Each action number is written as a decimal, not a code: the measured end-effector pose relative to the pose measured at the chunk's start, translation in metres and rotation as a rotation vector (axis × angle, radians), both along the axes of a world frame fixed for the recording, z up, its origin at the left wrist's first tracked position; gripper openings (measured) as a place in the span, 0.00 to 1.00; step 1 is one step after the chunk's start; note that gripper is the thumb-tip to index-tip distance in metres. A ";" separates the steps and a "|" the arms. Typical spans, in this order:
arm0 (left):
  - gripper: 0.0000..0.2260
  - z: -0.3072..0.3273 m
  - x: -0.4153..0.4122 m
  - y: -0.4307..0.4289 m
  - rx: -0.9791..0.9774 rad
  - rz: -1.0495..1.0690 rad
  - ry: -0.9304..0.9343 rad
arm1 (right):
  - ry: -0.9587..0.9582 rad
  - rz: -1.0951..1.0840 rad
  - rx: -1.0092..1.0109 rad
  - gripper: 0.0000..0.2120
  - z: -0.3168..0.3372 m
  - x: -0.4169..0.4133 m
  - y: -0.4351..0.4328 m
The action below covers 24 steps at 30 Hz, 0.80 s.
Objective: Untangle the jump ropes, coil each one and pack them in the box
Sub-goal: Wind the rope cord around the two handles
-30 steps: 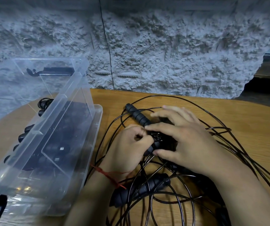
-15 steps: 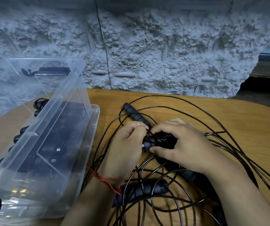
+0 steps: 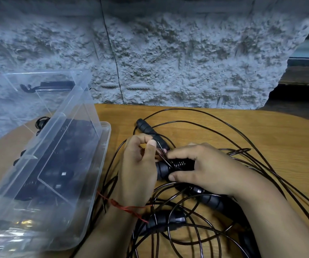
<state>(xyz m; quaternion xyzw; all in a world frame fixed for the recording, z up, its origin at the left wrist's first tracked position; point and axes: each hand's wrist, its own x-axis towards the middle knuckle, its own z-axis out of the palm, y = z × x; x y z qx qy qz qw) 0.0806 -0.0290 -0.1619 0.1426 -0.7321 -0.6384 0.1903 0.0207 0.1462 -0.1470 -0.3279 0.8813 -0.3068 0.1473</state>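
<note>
Head view: pinches a thin cord (image 3: 159,148) in curled left hand (image 3: 138,170), grips the cord-wound handle (image 3: 164,169) in right hand (image 3: 202,170), beside the box (image 3: 92,116). Probably midway: dark bundles (image 3: 56,164) seemingly boxed already, tangled jump ropes (image 3: 161,220) sprawling uncoiled on table (image 3: 261,135).

the light is dim and cool, blue-grey on the rough wall (image 3: 168,53) and warmer on the wooden table (image 3: 271,142). soft shadows lie close under the cords (image 3: 238,150) and beneath the right hand (image 3: 205,170). thin highlights run along the handle (image 3: 162,169) it holds, and small glints sit low on the clear box (image 3: 86,108), near left. wide-angle bending curves the table's far edge; the near corners look smeared.
</note>
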 end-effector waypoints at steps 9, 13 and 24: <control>0.07 -0.008 -0.006 -0.010 0.034 -0.078 -0.095 | 0.074 -0.032 0.025 0.36 -0.002 0.003 0.002; 0.07 -0.016 -0.009 -0.012 -0.013 -0.096 -0.118 | 0.115 -0.052 0.032 0.34 -0.003 0.000 0.000; 0.23 -0.020 -0.027 -0.024 0.331 -0.115 -0.360 | 0.121 -0.101 0.071 0.30 -0.002 -0.001 0.003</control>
